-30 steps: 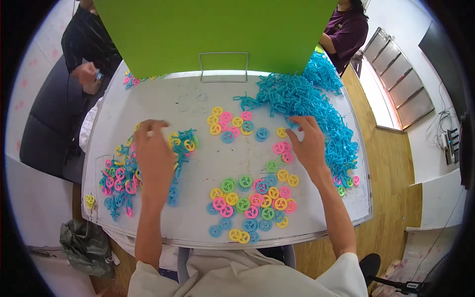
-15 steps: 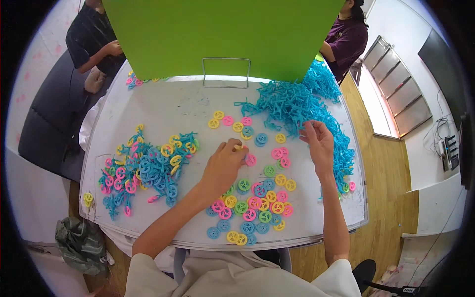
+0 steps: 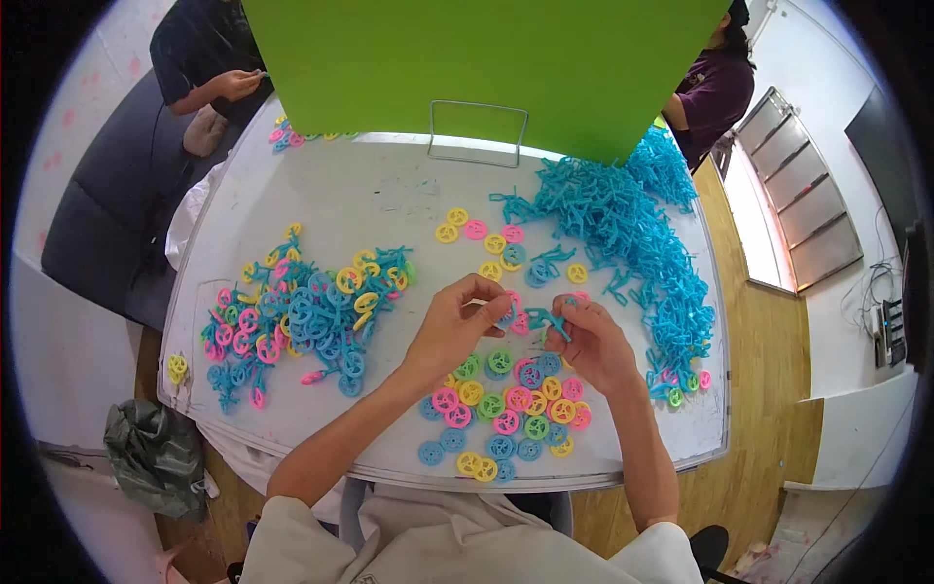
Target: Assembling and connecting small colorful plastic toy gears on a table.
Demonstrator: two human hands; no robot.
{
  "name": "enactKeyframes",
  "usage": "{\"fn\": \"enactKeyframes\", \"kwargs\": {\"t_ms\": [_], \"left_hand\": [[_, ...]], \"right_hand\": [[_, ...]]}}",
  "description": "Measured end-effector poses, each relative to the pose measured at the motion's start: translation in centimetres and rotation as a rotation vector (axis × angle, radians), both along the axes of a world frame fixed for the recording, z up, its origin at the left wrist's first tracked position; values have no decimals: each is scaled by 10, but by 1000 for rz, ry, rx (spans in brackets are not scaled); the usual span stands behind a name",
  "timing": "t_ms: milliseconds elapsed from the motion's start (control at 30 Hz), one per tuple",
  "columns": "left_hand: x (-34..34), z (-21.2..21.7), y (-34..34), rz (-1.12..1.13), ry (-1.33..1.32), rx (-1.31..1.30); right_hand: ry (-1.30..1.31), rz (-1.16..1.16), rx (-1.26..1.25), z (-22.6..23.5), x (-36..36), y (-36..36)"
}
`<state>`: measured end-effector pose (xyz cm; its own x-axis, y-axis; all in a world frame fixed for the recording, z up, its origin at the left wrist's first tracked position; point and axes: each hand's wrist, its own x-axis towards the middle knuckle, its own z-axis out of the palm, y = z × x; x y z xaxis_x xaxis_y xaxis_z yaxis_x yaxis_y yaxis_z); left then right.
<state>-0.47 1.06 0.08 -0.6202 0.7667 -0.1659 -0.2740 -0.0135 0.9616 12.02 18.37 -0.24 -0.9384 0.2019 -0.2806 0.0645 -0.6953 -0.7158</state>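
Note:
Over the middle of the table my left hand [image 3: 455, 326] is closed, pinching a small blue plastic wheel [image 3: 507, 315] mostly hidden by the fingers. Close by on the right, my right hand [image 3: 595, 346] grips a turquoise forked plastic piece [image 3: 555, 324] between thumb and fingers; its end points toward the left hand. Pink wheels [image 3: 520, 322] lie just below and between the two hands. Nearer to me spread several loose spoked wheels [image 3: 506, 421] in pink, yellow, green and blue. A few more wheels [image 3: 475, 230] rest beyond my hands.
A large heap of turquoise forked pieces [image 3: 623, 214] runs along the right side. At the left lies a pile of wheels joined to turquoise pieces [image 3: 306, 316]. A green board [image 3: 467, 68] with a wire frame [image 3: 477, 156] stands across the far side; two people are beyond it.
My right hand has come from the turquoise heap toward the middle with a forked piece. The left hand has moved slightly right, and the hands are now close together. The view has shifted somewhat.

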Motion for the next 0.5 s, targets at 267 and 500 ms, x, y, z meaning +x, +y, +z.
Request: {"fn": "enactKeyframes", "kwargs": {"t_ms": [267,500], "left_hand": [[2,-2,2,-74,-73,-5],[6,-3,3,27,146,-93]], "right_hand": [[27,52,-348,-2,0,-7],[50,-1,638,5,-1,-27]]}}
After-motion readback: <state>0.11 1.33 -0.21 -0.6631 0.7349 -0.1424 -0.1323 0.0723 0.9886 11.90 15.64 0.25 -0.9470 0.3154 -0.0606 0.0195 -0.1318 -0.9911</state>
